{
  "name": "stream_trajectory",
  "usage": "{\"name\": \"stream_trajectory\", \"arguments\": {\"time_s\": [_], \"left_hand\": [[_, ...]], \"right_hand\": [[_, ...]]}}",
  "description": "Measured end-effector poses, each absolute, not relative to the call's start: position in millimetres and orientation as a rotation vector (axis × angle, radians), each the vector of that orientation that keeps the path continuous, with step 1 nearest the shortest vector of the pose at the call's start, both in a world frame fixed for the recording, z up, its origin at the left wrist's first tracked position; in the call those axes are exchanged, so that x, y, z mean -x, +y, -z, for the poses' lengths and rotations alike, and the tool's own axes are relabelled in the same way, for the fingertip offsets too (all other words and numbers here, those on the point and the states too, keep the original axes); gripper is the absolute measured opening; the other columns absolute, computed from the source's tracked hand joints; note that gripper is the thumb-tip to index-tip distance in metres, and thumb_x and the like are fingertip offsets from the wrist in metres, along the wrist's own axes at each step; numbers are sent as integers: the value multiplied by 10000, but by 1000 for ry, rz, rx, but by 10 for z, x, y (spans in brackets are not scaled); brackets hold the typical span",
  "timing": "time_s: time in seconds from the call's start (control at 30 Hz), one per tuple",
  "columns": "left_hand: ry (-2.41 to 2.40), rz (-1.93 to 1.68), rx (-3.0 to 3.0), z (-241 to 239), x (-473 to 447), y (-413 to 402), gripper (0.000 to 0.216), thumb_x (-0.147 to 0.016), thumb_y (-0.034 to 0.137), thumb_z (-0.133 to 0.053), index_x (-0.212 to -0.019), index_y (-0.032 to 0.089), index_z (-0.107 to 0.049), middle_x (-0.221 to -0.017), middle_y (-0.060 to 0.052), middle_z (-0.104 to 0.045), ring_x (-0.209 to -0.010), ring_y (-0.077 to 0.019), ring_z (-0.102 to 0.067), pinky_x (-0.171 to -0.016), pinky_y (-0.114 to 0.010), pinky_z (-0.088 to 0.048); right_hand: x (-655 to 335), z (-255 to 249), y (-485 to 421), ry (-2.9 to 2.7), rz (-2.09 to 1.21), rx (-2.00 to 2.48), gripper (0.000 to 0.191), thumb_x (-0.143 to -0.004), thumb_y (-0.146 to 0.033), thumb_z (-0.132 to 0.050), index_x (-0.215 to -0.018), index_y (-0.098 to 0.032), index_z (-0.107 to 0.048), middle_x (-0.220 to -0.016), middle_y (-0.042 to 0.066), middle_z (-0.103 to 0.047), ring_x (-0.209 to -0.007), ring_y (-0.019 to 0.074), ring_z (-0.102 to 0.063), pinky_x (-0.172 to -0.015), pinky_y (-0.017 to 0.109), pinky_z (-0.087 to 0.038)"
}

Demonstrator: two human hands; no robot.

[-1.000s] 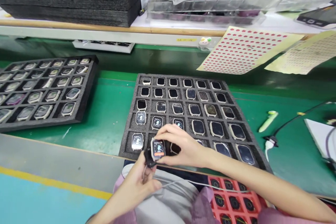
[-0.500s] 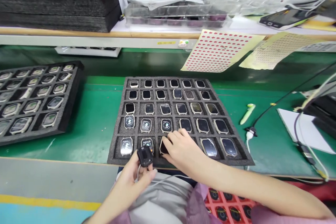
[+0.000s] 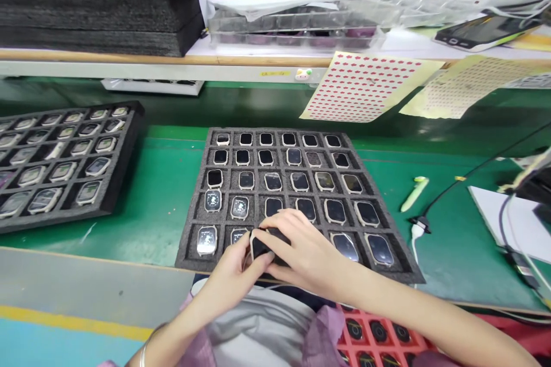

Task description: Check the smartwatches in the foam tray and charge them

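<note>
My two hands meet at the front edge of the black foam tray (image 3: 193, 235) in the middle. My right hand (image 3: 303, 252) is closed on a dark-screened watch body (image 3: 259, 246), gripped from the right and from above. My left hand (image 3: 232, 278) is closed against its left side, over a small black puck that the watch mostly hides. The tray holds several watch bodies in square cells. A few at the front left, such as a lit watch (image 3: 207, 239), show lit faces. The others are dark.
A second foam tray (image 3: 127, 152) of watches lies at left on the green belt. Behind are stacked foam sheets (image 3: 107, 6), clear trays (image 3: 293, 26), hanging sticker sheets (image 3: 365, 89) and a person's dark top. A green pen (image 3: 414, 194), a cable plug (image 3: 416, 230), white paper and a red tray (image 3: 374, 332) are at right.
A second ago my right hand held a lit watch by the puck. That watch went into the front row. My right hand then picked up a dark watch and brought it to my left hand.
</note>
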State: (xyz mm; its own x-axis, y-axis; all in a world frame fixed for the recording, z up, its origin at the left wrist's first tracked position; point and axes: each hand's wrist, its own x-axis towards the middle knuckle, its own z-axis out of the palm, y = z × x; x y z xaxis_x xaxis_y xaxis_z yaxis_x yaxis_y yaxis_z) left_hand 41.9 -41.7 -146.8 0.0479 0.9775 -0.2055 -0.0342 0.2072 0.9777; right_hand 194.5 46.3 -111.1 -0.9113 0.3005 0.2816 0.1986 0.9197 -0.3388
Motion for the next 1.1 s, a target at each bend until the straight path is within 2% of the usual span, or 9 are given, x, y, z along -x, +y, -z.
{"name": "stream_trajectory", "arguments": {"time_s": [0.1, 0.23, 0.33, 0.47, 0.6, 1.1], "left_hand": [[1205, -1056, -1044, 1469, -440, -396, 327, -859, 309, -570, -1152, 167, -554, -1016, -66, -634, -937, -204, -567, -792, -268, -452], [1233, -1055, -1039, 1492, -460, -398, 299, -861, 291, -569, -1129, 159, -572, -999, -68, -645, -982, -221, -564, -873, -302, -428], [1268, -1083, -1035, 1508, -469, -408, 279, -883, 318, -537, -1096, 145, -588, -959, -68, -646, -952, -219, -558, -857, -306, -423], [1215, -1124, -966, 1490, -463, -421, 275, -876, 336, -550, -1034, 119, -612, -939, -70, -652, -909, -210, -553, -821, -290, -420], [1188, -1133, -911, 1460, -459, -425, 239, -865, 321, -572, -952, 105, -623, -857, -52, -640, -834, -185, -541, -767, -267, -414], [1168, -1124, -911, 1475, -460, -450, 257, -866, 324, -576, -995, 105, -616, -876, -53, -633, -852, -184, -529, -779, -270, -410]], "right_hand": [[-1958, 1138, 497, -2746, -443, 325, 253, -898, -195, -509, -1132, -114, -557, -1034, 141, -594, -947, 256, -516, -883, 467, -423], [-1973, 1162, 529, -2747, -499, 322, 288, -866, -170, -557, -1142, -90, -546, -1036, 133, -603, -945, 257, -526, -854, 436, -450], [-1965, 1200, 525, -2718, -508, 313, 286, -883, -178, -544, -1153, -85, -543, -1044, 136, -613, -959, 258, -542, -856, 436, -454], [-1973, 1260, 513, -2610, -604, 313, 322, -910, -279, -558, -1180, -105, -529, -1035, 129, -624, -957, 243, -566, -838, 406, -465], [-1993, 1296, 509, -2535, -725, 314, 357, -896, -296, -596, -1206, -145, -505, -1047, 108, -619, -956, 224, -568, -914, 428, -427], [-2033, 1284, 488, -2545, -861, 367, 430, -874, -333, -645, -1230, -143, -495, -1066, 95, -576, -991, 217, -496, -889, 386, -411]]}}
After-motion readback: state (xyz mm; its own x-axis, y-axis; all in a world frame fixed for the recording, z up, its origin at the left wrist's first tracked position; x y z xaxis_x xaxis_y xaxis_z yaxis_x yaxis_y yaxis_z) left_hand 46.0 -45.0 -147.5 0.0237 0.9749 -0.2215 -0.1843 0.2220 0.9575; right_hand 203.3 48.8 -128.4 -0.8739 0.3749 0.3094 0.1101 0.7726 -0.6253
